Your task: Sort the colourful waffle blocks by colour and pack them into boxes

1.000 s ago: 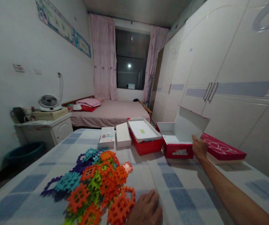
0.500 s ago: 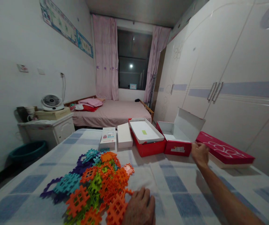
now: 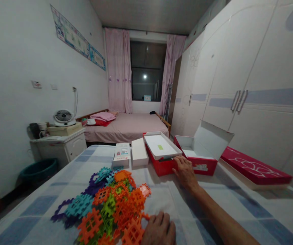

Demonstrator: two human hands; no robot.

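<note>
My right hand is at the near right corner of a red box, its fingers bent over the edge and the thumb against the front. A shallow white tray with a green sticker lies on top of that box. Flat on the cloth, my left hand has its fingers stretched out, with nothing visibly held. Its edge is beside a heap of orange interlocking plastic tiles, with lime-green tiles, teal tiles and purple tiles among them.
An open red box with a raised white lid stands to the right. Beyond it lies a crimson patterned box. Two white boxes stand left of the red box. A checked cloth covers the table.
My right hand has moved left from the open-lidded box to the corner of the red box with the tray. My left hand stays by the tiles. The view has shifted slightly.
</note>
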